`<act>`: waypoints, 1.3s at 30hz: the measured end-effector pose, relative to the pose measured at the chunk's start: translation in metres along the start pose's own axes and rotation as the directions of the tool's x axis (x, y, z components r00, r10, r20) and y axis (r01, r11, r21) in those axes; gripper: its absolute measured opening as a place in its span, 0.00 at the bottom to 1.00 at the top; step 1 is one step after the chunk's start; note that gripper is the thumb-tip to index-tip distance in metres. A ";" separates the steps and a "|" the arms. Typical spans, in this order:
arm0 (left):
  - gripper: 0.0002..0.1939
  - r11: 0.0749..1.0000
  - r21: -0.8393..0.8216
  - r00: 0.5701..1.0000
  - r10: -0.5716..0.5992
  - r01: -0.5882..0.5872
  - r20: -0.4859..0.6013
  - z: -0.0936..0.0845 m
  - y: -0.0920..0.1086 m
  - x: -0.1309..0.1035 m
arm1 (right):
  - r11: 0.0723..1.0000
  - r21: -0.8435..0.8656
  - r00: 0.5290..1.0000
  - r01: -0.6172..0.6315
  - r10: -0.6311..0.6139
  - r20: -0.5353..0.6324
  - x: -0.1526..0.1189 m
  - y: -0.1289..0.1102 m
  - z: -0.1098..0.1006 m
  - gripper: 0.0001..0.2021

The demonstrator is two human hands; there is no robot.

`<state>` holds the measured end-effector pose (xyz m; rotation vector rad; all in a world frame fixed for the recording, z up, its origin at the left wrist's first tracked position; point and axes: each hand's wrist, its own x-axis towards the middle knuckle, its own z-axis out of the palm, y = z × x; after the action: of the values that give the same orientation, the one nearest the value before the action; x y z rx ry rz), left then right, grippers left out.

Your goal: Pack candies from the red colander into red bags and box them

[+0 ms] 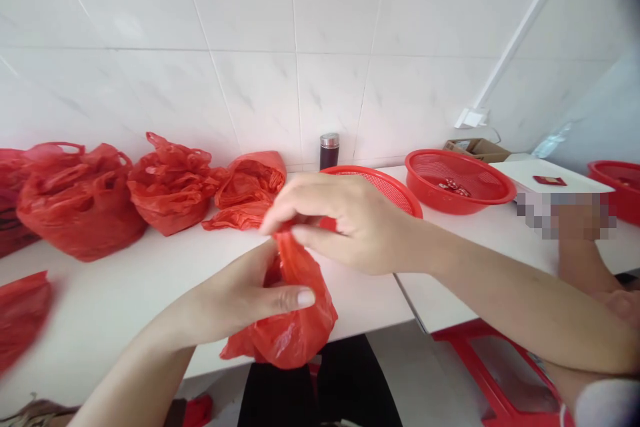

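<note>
A red plastic bag (300,320) hangs at the table's front edge, between my two hands. My left hand (250,300) is wrapped round the bag's left side, its thumb lying across the front. Above it, my right hand (345,220) pinches the gathered top of the same bag between thumb and fingers. What the bag contains is hidden. Behind my right hand, a red basket (395,190) is partly covered.
Full red bags (83,207) line the back left, beside a crumpled bag (253,180). A dark flask (329,152) stands by the wall. At right are another red basket (460,180), a scale (550,177), a person's arm (583,260) and a red stool (480,360).
</note>
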<state>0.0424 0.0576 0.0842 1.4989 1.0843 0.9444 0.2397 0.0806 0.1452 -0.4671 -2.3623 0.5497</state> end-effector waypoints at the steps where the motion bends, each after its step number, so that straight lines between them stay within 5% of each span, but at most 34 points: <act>1: 0.15 1.000 0.029 0.999 -0.011 0.010 0.035 0.002 -0.002 0.005 | 0.997 0.079 1.000 -0.024 0.025 -0.014 0.007 -0.001 0.006 0.12; 3: 0.05 0.995 0.074 0.987 -0.083 0.073 0.136 0.001 -0.008 0.014 | 0.976 0.207 0.995 -0.070 0.084 -0.060 0.016 0.003 0.016 0.11; 6: 0.17 0.989 -0.006 0.981 -0.148 0.150 0.125 -0.008 -0.014 0.020 | 0.958 0.257 0.980 -0.126 0.161 -0.119 0.012 0.024 0.024 0.11; 10: 0.22 0.978 -0.114 0.979 -0.158 0.173 0.128 -0.016 -0.021 0.024 | 0.919 0.256 0.952 -0.298 0.305 0.014 -0.010 0.057 0.027 0.08; 12: 0.22 0.978 -0.144 0.985 -0.135 0.149 0.107 -0.016 -0.025 0.028 | 0.911 0.258 0.942 -0.322 0.336 -0.009 -0.022 0.061 0.031 0.08; 15: 0.18 0.971 -0.221 0.993 -0.071 0.090 0.095 -0.015 -0.029 0.033 | 0.962 0.154 0.957 -0.225 0.248 -0.153 -0.035 0.046 0.044 0.07; 17: 0.17 0.969 -0.235 0.990 -0.051 0.080 0.128 -0.017 -0.029 0.033 | 0.995 0.013 0.986 -0.095 0.096 -0.133 -0.043 0.034 0.056 0.06; 21: 0.08 0.998 -0.026 0.983 0.064 -0.060 0.174 -0.021 -0.024 0.026 | 0.998 -0.047 0.995 0.029 -0.034 -0.097 -0.050 0.032 0.071 0.03; 25: 0.03 0.942 0.249 0.959 0.169 -0.225 0.227 -0.019 -0.027 0.021 | 0.950 0.278 0.915 -0.144 0.235 -0.327 -0.045 0.054 0.075 0.10; 31: 0.11 0.650 0.602 0.853 0.510 -0.464 0.108 -0.008 -0.047 0.017 | 0.704 0.597 0.867 -0.384 0.498 -0.031 -0.042 0.082 0.096 0.17; 35: 0.10 0.650 0.582 0.797 0.604 -0.488 -0.007 -0.001 -0.059 0.011 | 0.554 0.742 0.887 -0.377 0.447 0.117 -0.050 0.085 0.102 0.12; 39: 0.13 0.680 0.550 0.811 0.584 -0.484 -0.008 -0.001 -0.071 0.001 | 0.485 0.768 0.862 -0.419 0.477 0.169 -0.058 0.077 0.104 0.11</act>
<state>0.0301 0.0646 0.0150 2.3173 1.1036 1.2751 0.2256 0.0923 0.0045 -0.6572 -1.6374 1.7052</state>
